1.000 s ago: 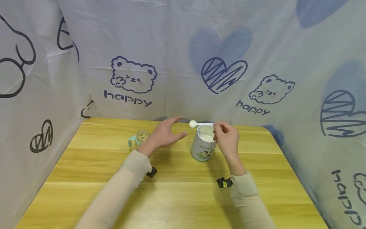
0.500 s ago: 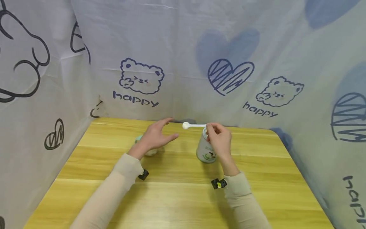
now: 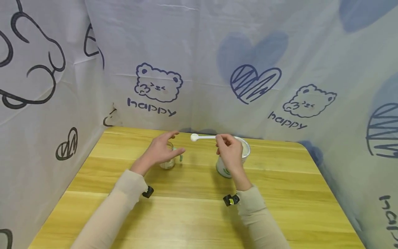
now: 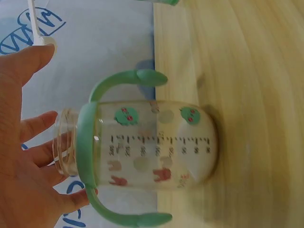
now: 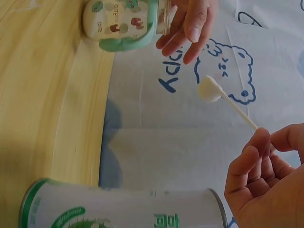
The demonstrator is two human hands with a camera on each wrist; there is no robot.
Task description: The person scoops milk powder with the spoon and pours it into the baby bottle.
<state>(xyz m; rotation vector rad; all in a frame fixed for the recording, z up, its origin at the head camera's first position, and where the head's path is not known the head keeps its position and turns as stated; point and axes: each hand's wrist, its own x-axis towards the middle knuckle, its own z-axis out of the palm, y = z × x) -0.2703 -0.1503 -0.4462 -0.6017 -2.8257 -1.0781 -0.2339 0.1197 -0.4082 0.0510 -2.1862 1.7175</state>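
My right hand [image 3: 230, 150] pinches the thin handle of a white measuring scoop [image 3: 194, 137] between thumb and fingers, above a can. The scoop's bowl [image 5: 210, 90] is heaped with pale powder and points left. Below and behind that hand stands the open white-and-green milk powder can [image 3: 223, 168]. My left hand [image 3: 157, 150] has its thumb and fingers spread at the neck of a clear baby bottle [image 4: 142, 142] with a green collar and two handles. Whether the fingers touch the neck, I cannot tell. White contents show in the bottle's bottom. The bottle is uncapped and upright.
Both bottle and can stand on a wooden table [image 3: 192, 214] near its back edge. A pale printed cloth [image 3: 205, 52] hangs close behind and along both sides. The bottle is left of the can.
Both hands have moved left, the right one carrying the scoop off from over the can's mouth. The left hand has come over to the bottle's neck. The head view has shifted slightly.
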